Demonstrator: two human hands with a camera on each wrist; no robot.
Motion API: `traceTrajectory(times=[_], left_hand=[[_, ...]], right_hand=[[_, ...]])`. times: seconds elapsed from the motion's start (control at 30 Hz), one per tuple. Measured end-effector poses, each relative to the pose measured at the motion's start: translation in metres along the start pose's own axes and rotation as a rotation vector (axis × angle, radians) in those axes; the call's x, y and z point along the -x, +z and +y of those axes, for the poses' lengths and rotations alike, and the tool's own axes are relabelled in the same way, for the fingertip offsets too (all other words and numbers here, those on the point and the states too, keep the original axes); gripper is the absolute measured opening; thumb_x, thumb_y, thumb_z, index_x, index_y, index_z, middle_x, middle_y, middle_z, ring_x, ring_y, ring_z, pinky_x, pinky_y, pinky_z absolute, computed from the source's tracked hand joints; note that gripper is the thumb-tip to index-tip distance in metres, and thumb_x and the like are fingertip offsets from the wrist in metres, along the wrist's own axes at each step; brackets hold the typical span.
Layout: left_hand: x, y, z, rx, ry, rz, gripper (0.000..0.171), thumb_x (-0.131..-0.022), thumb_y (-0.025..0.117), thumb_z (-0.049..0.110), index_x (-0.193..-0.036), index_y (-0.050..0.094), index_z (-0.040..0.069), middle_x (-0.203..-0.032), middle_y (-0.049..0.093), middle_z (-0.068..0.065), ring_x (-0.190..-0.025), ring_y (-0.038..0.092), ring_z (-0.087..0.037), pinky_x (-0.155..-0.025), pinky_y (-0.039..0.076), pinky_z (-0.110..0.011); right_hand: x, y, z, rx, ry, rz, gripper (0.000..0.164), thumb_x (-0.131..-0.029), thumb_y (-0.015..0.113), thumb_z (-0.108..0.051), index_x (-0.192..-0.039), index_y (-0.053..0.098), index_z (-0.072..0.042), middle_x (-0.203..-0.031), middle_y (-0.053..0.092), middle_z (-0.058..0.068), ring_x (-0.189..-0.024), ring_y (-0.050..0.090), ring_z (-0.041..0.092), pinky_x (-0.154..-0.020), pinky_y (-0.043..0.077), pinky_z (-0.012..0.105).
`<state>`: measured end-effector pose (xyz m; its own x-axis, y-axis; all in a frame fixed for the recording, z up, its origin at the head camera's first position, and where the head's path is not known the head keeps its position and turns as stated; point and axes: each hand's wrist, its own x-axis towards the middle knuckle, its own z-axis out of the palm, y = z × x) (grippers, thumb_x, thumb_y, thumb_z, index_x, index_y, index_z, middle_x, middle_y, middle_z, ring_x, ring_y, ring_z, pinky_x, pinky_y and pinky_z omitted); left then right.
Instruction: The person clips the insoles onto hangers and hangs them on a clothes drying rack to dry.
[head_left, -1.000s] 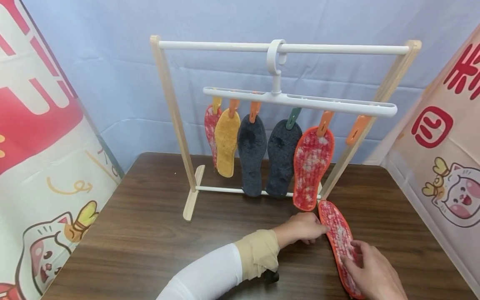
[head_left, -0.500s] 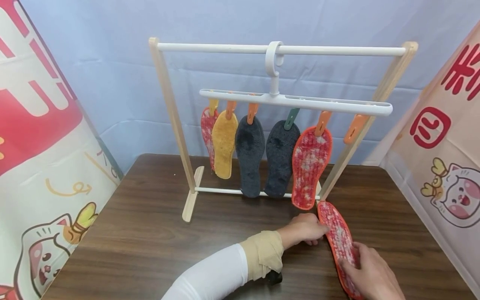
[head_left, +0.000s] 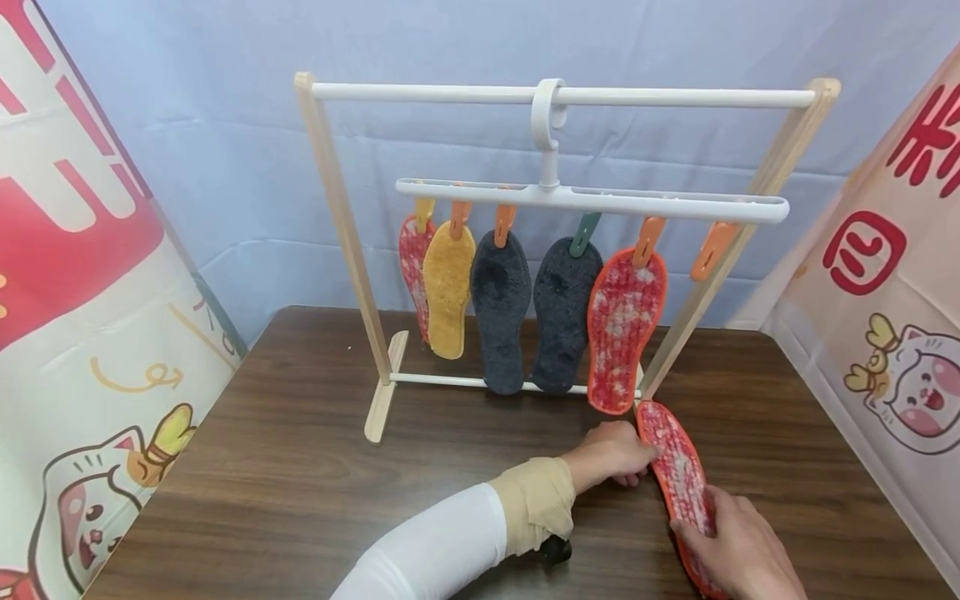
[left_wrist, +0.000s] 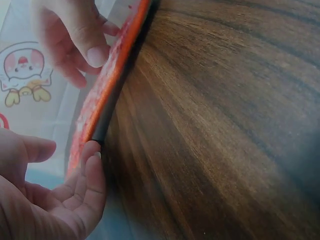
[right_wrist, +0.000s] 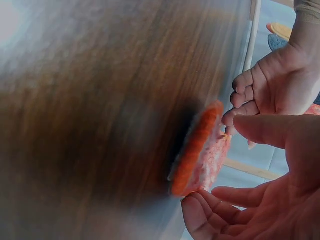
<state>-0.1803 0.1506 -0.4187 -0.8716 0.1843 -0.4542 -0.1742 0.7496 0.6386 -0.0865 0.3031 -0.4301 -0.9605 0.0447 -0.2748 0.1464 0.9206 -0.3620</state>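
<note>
A red-and-white patterned insole (head_left: pixel 678 467) with an orange edge lies on the table, its far end by the rack's right foot. My left hand (head_left: pixel 617 450) is at its left edge; in the left wrist view the fingertips (left_wrist: pixel 92 150) touch the edge while the thumb stands apart. My right hand (head_left: pixel 738 546) spans the near half of the insole, thumb at the left edge and fingers at the right, gripping it across its width. Above hangs a matching red insole (head_left: pixel 626 325), clipped by an orange peg (head_left: pixel 648 240). The insole's near tip is partly hidden by my right hand.
A wooden rack (head_left: pixel 341 225) bears a white hanger (head_left: pixel 667 204). Also clipped to it are a red insole (head_left: pixel 414 267), a yellow insole (head_left: pixel 448 287) and dark grey insoles (head_left: pixel 501 308). An orange peg (head_left: pixel 712 250) at the right end holds nothing. Printed curtains stand on both sides.
My right thumb has moved left across the insole to its left edge, closing the grip. My left hand has shifted slightly right along with the forearm. The hanger sways a little.
</note>
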Motion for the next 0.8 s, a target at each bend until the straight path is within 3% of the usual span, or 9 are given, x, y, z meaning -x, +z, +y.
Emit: traceTrajectory(times=[0.43, 0.67, 0.8], left_hand=[[-0.007, 0.015, 0.005, -0.15, 0.026, 0.036, 0.045, -0.098, 0.066, 0.044, -0.061, 0.066, 0.018, -0.052, 0.061, 0.006, -0.044, 0.058, -0.008, -0.046, 0.044, -0.022], [-0.009, 0.018, 0.006, -0.055, 0.023, 0.053, 0.049, -0.091, 0.073, 0.051, -0.057, 0.068, 0.016, -0.047, 0.06, 0.003, -0.041, 0.057, -0.008, -0.048, 0.044, -0.022], [-0.01, 0.02, 0.004, 0.086, 0.035, 0.033, 0.041, -0.094, 0.074, 0.038, -0.062, 0.066, 0.013, -0.05, 0.061, 0.001, -0.04, 0.056, -0.008, -0.047, 0.048, -0.022]], right_hand=[[-0.006, 0.007, 0.005, 0.025, -0.05, 0.038, 0.083, -0.085, 0.078, -0.04, -0.129, 0.045, 0.023, -0.102, 0.059, 0.033, -0.097, 0.06, 0.047, -0.078, 0.05, 0.059], [-0.007, 0.009, 0.008, 0.012, -0.09, 0.07, 0.082, -0.08, 0.083, -0.037, -0.125, 0.046, 0.021, -0.091, 0.059, 0.023, -0.084, 0.061, 0.036, -0.069, 0.051, 0.052], [-0.006, 0.01, 0.009, 0.0, -0.07, 0.05, 0.094, -0.079, 0.084, -0.037, -0.132, 0.037, 0.024, -0.102, 0.054, 0.04, -0.093, 0.058, 0.05, -0.076, 0.051, 0.058]])
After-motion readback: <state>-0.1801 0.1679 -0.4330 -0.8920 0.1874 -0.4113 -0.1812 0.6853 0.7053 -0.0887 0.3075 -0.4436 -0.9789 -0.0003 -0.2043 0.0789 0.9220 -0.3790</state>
